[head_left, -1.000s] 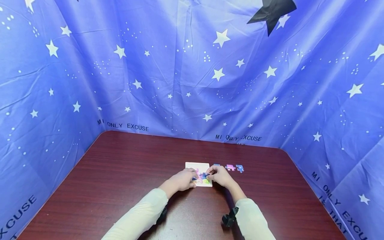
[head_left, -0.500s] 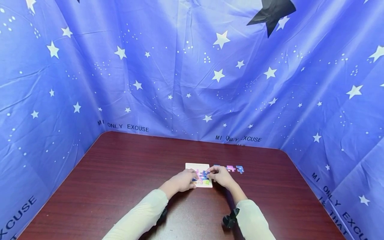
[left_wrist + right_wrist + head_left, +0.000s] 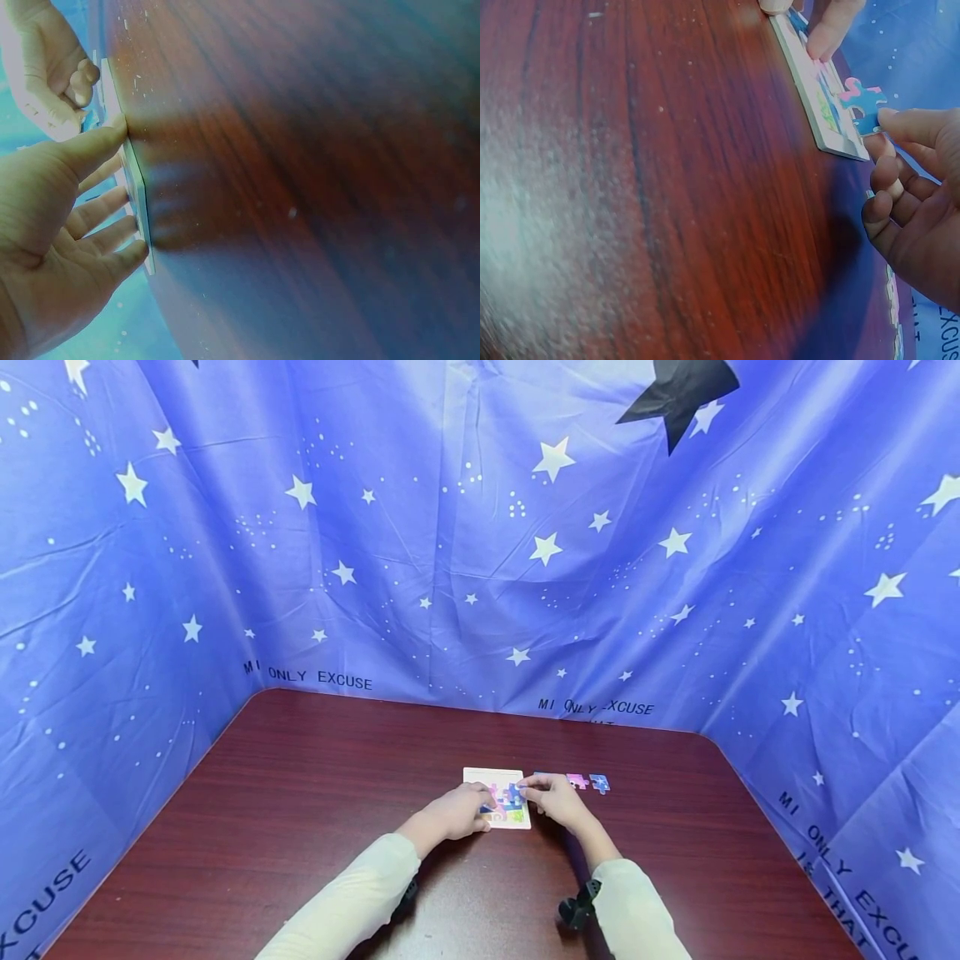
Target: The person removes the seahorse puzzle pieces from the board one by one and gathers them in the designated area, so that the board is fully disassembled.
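Observation:
My left hand [image 3: 450, 810] holds the left side of a white-rimmed puzzle board [image 3: 474, 772], its thumb at the near edge and its fingers on and around the left part. Pink, blue and green pieces lie in the board, partly covered by that hand. Between thumb and fingertips, my right hand [image 3: 558, 800] pinches a blue puzzle piece [image 3: 868, 111] with pink tabs. This piece tilts over the board's right side, as the right wrist view shows. In the left wrist view, the left thumb [image 3: 101, 142] lies at the board's edge [image 3: 139, 176].
Loose puzzle pieces lie behind the right hand: a pink one [image 3: 577, 782] and a blue one [image 3: 600, 784], with another partly hidden nearer the board. The dark red wooden table [image 3: 300, 827] backs onto a blue star-printed curtain [image 3: 420, 543].
The right hand has tilted the blue puzzle piece and shifted slightly over the board's right side. The left hand and the board look unmoved.

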{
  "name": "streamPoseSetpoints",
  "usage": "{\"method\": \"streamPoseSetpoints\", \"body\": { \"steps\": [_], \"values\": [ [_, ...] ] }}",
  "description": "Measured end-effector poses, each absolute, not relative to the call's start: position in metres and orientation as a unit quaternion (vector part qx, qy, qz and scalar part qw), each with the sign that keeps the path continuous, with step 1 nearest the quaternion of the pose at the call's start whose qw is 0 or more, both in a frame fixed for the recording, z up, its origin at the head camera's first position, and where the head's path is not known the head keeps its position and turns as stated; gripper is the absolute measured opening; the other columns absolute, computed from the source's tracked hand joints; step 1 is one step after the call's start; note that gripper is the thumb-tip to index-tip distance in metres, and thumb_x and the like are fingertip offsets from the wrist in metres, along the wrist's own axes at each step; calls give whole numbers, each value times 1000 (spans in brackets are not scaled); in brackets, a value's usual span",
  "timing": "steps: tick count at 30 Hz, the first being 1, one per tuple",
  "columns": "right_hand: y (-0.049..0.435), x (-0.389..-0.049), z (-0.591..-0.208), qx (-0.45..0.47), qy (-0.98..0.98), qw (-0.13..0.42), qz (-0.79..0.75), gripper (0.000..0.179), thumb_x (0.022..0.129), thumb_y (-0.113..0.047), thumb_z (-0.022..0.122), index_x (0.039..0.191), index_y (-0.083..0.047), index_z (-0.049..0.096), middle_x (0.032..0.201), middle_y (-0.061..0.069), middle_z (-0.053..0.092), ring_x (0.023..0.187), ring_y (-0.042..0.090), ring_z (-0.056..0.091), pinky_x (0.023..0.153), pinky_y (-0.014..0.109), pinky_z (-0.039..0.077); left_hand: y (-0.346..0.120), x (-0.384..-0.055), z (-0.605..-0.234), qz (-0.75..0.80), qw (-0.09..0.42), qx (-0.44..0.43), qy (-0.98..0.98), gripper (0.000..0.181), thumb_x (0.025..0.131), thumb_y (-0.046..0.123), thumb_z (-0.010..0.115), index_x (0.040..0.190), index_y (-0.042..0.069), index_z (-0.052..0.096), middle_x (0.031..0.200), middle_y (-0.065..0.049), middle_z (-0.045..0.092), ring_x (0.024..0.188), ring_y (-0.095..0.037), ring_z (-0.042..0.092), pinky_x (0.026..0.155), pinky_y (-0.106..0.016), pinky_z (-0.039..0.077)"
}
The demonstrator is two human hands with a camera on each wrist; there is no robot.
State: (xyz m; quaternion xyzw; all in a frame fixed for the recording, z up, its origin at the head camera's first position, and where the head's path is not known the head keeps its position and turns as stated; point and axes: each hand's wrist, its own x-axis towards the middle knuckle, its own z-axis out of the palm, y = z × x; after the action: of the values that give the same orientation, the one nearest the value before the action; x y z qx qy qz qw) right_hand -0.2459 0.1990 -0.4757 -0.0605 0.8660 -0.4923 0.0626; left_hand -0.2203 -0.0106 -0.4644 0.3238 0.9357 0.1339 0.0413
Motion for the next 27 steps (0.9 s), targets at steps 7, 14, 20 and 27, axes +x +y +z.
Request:
{"method": "streamPoseSetpoints", "body": {
  "steps": [7,14,20,27],
  "values": [
    [206,-247,-474,-49,860,72,-503,20,86,-10,63,101,3,68,64,2,53,50,8,43,47,21,37,-11,-219,-464,140,42,320,936,29,85,25,67,111,12,64,127,-5,56,121,-21,51,103,-30,40],
    [217,-248,-474,-22,862,67,-501,21,86,-12,64,101,1,69,59,0,51,49,9,43,45,21,34,-11,-220,-465,152,39,323,933,28,85,24,68,110,11,64,125,-5,57,119,-22,52,103,-30,40],
    [226,-248,-473,-9,869,57,-492,22,85,-12,65,102,1,69,60,2,54,48,10,43,44,21,34,-12,-220,-466,154,39,322,933,28,85,24,67,110,11,65,126,-6,56,120,-22,51,103,-30,40],
    [238,-246,-470,2,865,65,-497,23,86,-13,63,104,-1,69,59,3,53,47,10,40,43,20,31,-11,-220,-464,149,40,322,934,28,85,24,68,110,11,65,127,-6,56,120,-23,51,103,-31,40]
  ]
}}
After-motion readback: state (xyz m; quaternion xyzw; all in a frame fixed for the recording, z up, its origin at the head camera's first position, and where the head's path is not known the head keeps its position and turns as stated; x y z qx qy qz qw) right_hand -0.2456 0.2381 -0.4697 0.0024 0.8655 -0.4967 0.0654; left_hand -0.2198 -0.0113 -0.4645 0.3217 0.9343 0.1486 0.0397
